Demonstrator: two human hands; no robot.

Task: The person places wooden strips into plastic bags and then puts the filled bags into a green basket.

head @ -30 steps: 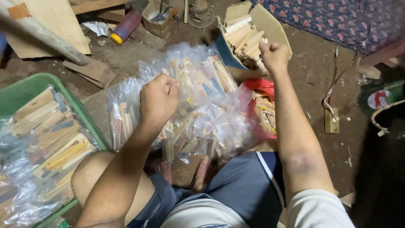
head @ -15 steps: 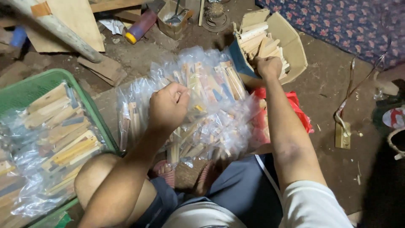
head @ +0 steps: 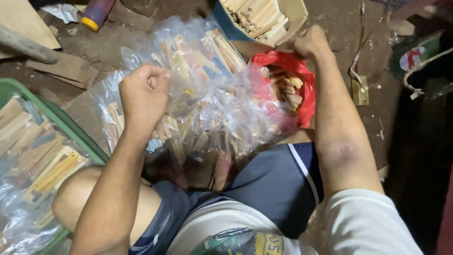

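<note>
A large clear plastic bag point(head: 207, 94) stuffed with small wooden sticks lies on my lap. My left hand point(head: 144, 92) is clenched on the bag's left side, gripping the plastic. My right hand point(head: 309, 42) is closed at the rim of a cardboard box point(head: 283, 21) full of pale wooden sticks, just above a red plastic bag point(head: 288, 80) that also holds wood pieces. Whether the right hand holds a stick or the box edge is hidden by the fingers.
A green crate point(head: 75, 137) at the left holds more bagged wooden sticks. Wooden boards point(head: 66, 68) and a purple and yellow cylinder point(head: 96, 14) lie on the dirt floor at the top left. A small brass hinge point(head: 361, 89) lies to the right.
The view has shifted closer and lower. My right hand has moved from inside the box to its lower rim. My left hand keeps its grip on the clear bag.
</note>
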